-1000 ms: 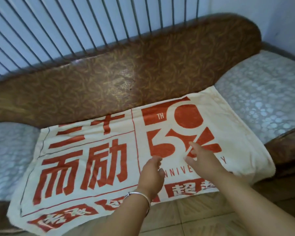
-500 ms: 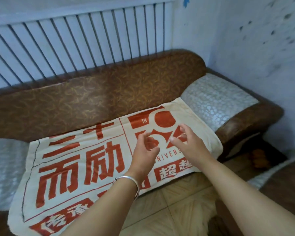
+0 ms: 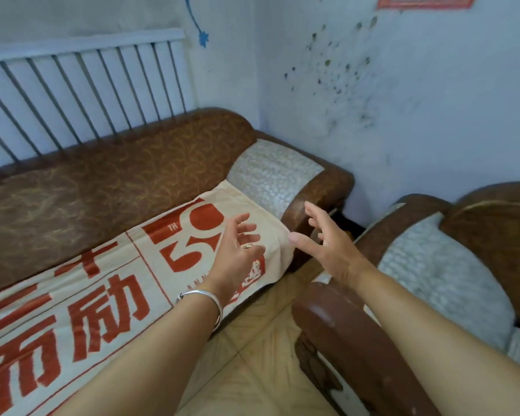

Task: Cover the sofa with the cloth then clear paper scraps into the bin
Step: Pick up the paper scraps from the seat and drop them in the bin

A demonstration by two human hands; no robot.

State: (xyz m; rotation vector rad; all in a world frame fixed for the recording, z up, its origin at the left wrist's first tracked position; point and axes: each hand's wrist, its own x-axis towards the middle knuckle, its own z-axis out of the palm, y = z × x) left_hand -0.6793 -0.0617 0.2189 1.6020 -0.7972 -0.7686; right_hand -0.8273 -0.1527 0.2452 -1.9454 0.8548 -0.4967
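1. Cloth (image 3: 108,295) spread flat along the sofa (image 3: 117,187) seat, lower left to centre of the frame.
2. Left grip (image 3: 237,250) over the cloth's end, right grip (image 3: 327,247) just beside it; both spread, holding nothing.
3. Probably light, soft and floppy; apt to wrinkle or slide.
4. Best pinched at corners or hem, then pulled taut.
5. No scraps or bin in view.

Printed cloth (image 3: 108,298) over brown sofa (image 3: 102,181)
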